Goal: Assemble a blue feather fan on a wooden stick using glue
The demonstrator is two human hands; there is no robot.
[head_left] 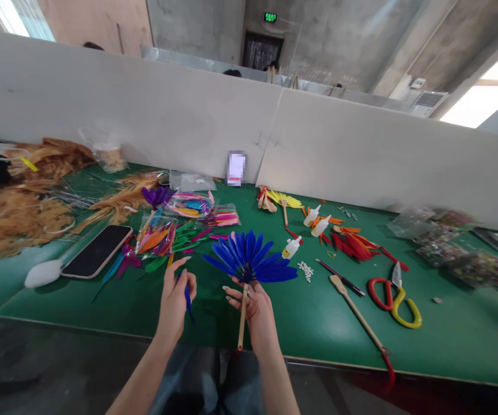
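My right hand [258,308] is closed around the upper part of a blue feather fan [245,253], whose wooden handle [242,323] points down toward me. Its blue feathers spread out in a half circle above my fingers. To the left, my left hand [175,294] pinches a loose blue feather [188,297] that hangs downward, apart from the fan. White beads [305,271] lie in a small heap to the right of the fan, near a white glue bottle [291,248]. Packs of coloured feathers [156,235] lie beyond my left hand.
On the right are scissors [398,300], a bare fan handle [359,314], a dark pen-like tool [339,276] and red feathers [353,242]. Bags of beads [469,248] sit far right. A phone [97,251] and brown fibres [19,219] lie left. A white partition [339,144] stands behind.
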